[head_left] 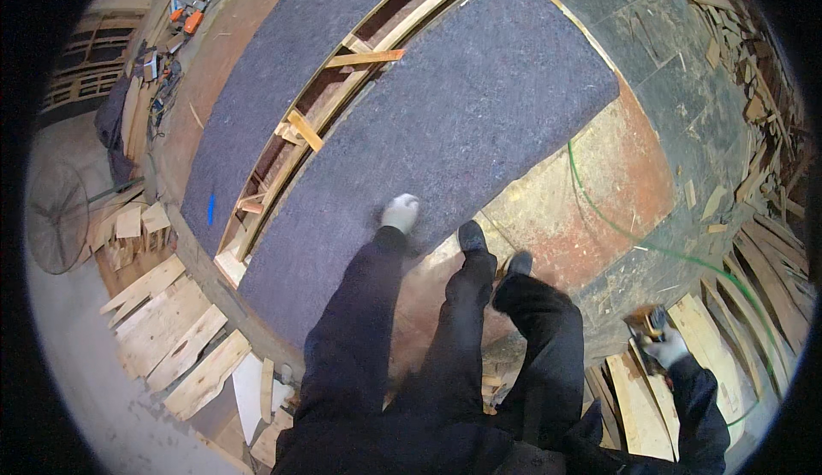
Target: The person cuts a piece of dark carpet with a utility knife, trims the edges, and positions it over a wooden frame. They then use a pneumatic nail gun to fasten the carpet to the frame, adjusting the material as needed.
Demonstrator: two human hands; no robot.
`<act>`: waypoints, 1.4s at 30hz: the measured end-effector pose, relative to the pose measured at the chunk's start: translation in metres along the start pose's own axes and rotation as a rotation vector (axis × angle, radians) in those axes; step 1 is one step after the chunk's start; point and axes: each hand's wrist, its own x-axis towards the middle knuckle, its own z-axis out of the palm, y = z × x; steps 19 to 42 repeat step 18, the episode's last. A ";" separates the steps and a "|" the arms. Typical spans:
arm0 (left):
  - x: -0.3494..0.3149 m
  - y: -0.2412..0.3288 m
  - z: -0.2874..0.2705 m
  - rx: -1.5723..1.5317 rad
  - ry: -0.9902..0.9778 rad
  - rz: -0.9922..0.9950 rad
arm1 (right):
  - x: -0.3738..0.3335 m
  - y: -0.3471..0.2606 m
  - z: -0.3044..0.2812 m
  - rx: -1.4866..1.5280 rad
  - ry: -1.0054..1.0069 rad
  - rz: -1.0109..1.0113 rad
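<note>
My left hand (400, 214), in a white glove, is on or just above the dark blue-grey felt sheet (445, 115). Its fingers look curled in, and anything inside them is hidden. Far out to the right, my gloved right hand (668, 349) grips a black and orange tool that looks like a nail gun (648, 324). The felt covers a long wooden frame (342, 81), which shows through a lengthwise gap. Short wooden blocks (306, 130) sit across that gap.
A green hose (651, 249) curves over the worn board (599, 209) toward my right arm. Long planks (711, 346) and scrap wood lie right; more boards (171, 329) are stacked lower left. Orange tools (193, 22) lie upper left. My feet (471, 236) stand at the felt's edge.
</note>
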 end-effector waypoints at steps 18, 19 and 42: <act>0.235 0.048 -0.107 0.258 0.443 -0.133 | 0.367 -0.245 -0.040 0.635 -0.340 -0.157; 0.235 0.048 -0.107 0.258 0.443 -0.133 | 0.367 -0.245 -0.040 0.635 -0.340 -0.157; 0.235 0.048 -0.107 0.258 0.443 -0.133 | 0.367 -0.245 -0.040 0.635 -0.340 -0.157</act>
